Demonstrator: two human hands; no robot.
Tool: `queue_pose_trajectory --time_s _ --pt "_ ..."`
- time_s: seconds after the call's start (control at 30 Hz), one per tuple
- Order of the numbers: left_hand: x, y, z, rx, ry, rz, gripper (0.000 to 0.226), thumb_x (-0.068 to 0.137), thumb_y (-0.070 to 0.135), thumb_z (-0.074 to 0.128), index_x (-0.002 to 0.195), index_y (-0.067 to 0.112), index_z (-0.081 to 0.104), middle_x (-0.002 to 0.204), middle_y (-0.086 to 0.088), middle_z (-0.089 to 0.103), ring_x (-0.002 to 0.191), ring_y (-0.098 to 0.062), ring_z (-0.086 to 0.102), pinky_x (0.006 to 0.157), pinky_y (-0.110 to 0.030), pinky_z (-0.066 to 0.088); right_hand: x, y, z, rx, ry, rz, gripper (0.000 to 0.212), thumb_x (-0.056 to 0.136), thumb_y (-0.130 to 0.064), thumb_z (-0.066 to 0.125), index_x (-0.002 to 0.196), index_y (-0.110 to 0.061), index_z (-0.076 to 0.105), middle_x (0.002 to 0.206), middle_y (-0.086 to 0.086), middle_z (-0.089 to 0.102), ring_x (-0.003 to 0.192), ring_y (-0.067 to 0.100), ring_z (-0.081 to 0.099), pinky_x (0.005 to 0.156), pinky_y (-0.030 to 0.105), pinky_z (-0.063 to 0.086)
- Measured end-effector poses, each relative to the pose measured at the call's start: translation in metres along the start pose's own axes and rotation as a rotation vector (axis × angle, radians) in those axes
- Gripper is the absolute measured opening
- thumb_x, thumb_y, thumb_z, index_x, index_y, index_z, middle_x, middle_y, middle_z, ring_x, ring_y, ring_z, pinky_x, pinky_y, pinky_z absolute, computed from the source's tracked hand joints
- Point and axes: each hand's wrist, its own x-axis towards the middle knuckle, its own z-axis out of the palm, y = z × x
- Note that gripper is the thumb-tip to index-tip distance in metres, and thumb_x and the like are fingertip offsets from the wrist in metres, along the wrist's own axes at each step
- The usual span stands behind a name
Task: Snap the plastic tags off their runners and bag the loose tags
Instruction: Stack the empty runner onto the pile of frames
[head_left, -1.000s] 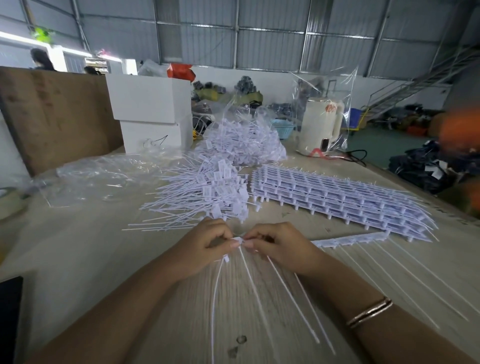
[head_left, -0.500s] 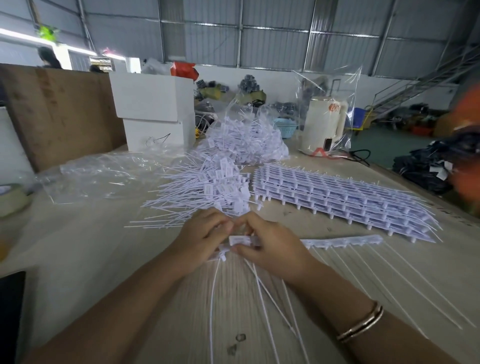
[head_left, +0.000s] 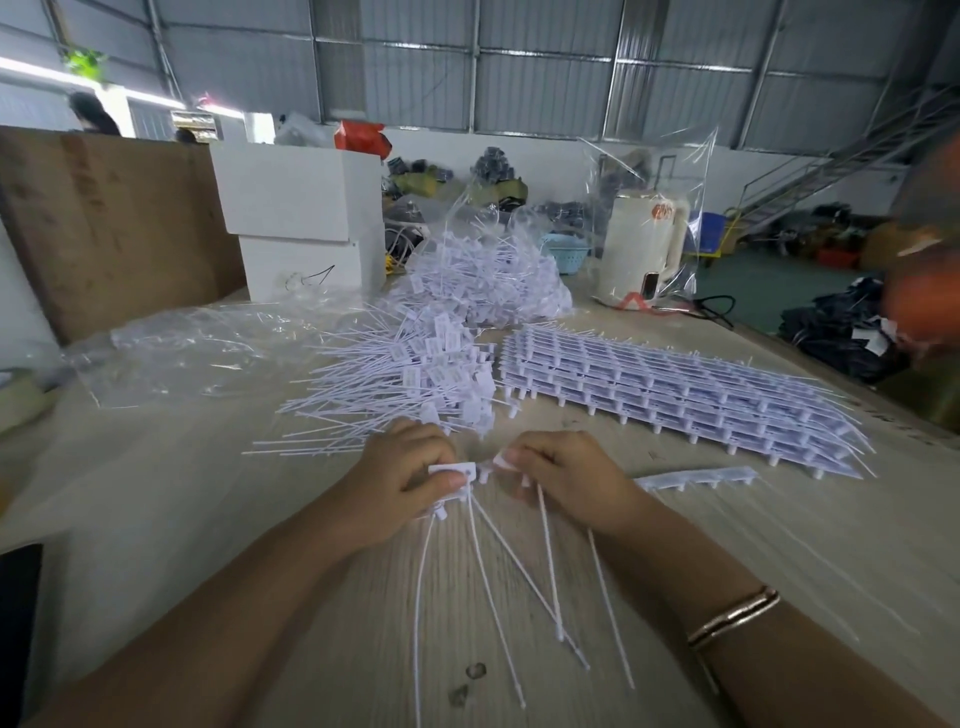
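My left hand (head_left: 402, 483) pinches several loose white tags (head_left: 453, 472) by their heads, and their long thin tails trail toward me over the table. My right hand (head_left: 566, 480) grips the end of a white runner strip (head_left: 701, 477) that lies off to the right with tags still attached. A small gap separates the two hands. A heap of loose tags (head_left: 415, 379) lies just beyond my hands. A stack of full runner sheets (head_left: 675, 395) sits at the right. A clear bag of tags (head_left: 493, 280) stands behind the heap.
Flat empty clear bags (head_left: 197, 348) lie at the left. White boxes (head_left: 301, 218) and a brown board (head_left: 109, 223) stand at the back left. A white kettle in plastic (head_left: 644, 249) is at the back right. The table edge (head_left: 810, 364) runs down the right.
My hands were pressed together on the runner end. They have pulled apart, the left one now holding one more tag freed from the strip.
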Motion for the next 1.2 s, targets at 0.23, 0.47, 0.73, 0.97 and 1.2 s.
queue_pose_trajectory --time_s 0.23,0.47,0.73,0.97,1.2 --pt "-0.002 -0.005 -0.001 0.221 0.025 -0.213 0.039 0.083 0.052 0.035 0.096 0.029 0.064 0.103 0.023 0.051 0.105 -0.006 0.040 0.088 -0.031 0.023 -0.009 0.002 -0.007 -0.187 -0.014 -0.050 0.017 0.085 -0.036 0.064 0.100 -0.029 0.061 0.081 -0.012 0.061 0.067 0.001 0.055 0.065 0.026 0.047" --pt "0.003 0.010 0.007 0.065 -0.010 -0.170 0.059 0.075 0.062 0.034 0.080 0.018 0.073 0.083 0.019 0.054 0.099 -0.011 0.046 0.095 -0.045 0.031 -0.007 -0.032 0.013 -0.130 -0.020 -0.226 0.036 0.084 -0.039 0.065 0.112 -0.020 0.051 0.097 -0.009 0.065 0.085 0.011 0.062 0.073 0.031 0.048" --pt "0.001 0.000 0.002 0.043 0.012 -0.122 0.036 0.078 0.057 0.048 0.078 0.024 0.064 0.087 0.021 0.054 0.095 -0.010 0.046 0.091 -0.051 0.034 -0.004 -0.010 0.000 -0.082 -0.042 -0.094 0.015 0.091 -0.028 0.060 0.081 -0.019 0.067 0.059 -0.013 0.058 0.050 -0.001 0.047 0.055 0.020 0.040" --pt "-0.004 -0.005 -0.003 0.196 0.122 -0.206 0.032 0.076 0.060 0.041 0.091 0.040 0.060 0.104 0.030 0.049 0.108 -0.006 0.042 0.084 -0.030 0.019 -0.011 0.007 -0.024 -0.113 0.034 0.035 0.005 0.089 -0.031 0.063 0.089 -0.031 0.058 0.076 -0.011 0.061 0.062 0.002 0.054 0.059 0.020 0.043" --pt "0.007 0.010 0.009 0.119 0.046 -0.186 0.042 0.082 0.051 0.041 0.093 0.027 0.073 0.090 0.033 0.048 0.105 -0.008 0.041 0.097 -0.046 0.028 -0.002 -0.028 0.014 -0.096 -0.012 -0.204 0.033 0.083 -0.035 0.067 0.107 -0.021 0.050 0.093 -0.004 0.066 0.082 0.013 0.063 0.071 0.033 0.049"
